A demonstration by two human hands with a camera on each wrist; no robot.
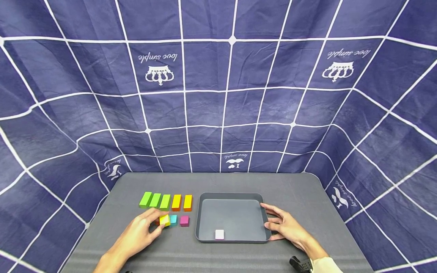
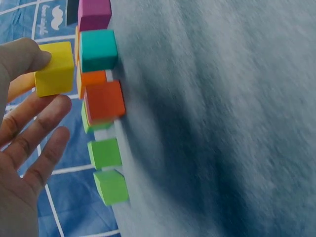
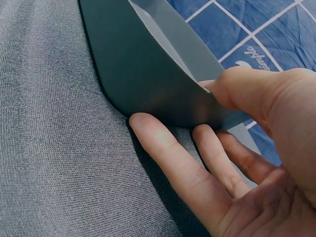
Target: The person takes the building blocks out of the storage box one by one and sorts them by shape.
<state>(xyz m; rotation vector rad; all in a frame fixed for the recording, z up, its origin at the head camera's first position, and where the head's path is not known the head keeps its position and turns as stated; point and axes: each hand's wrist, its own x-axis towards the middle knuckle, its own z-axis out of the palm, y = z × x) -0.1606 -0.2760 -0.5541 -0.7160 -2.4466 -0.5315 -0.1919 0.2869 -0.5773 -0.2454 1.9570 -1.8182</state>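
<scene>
My left hand (image 1: 141,229) pinches a yellow cube (image 2: 55,69) between thumb and fingers, in front of a row of blocks. In the left wrist view the other fingers are spread and the cube stands apart from its neighbours. Closest to it are a teal cube (image 2: 99,51) and an orange-red cube (image 2: 105,100), the latter mostly hidden by the hand in the head view. My right hand (image 1: 285,227) grips the right side of a grey tray (image 1: 232,196); its thumb lies over the rim and its fingertips touch the lower wall. A pale pink cube (image 1: 219,234) sits in the tray's front part.
Behind the cubes stands a row of three green blocks (image 1: 155,200) and two orange-yellow blocks (image 1: 176,203). A magenta cube (image 1: 184,221) lies between the teal cube and the tray. Blue gridded cloth (image 1: 205,110) walls in the grey table (image 1: 290,184).
</scene>
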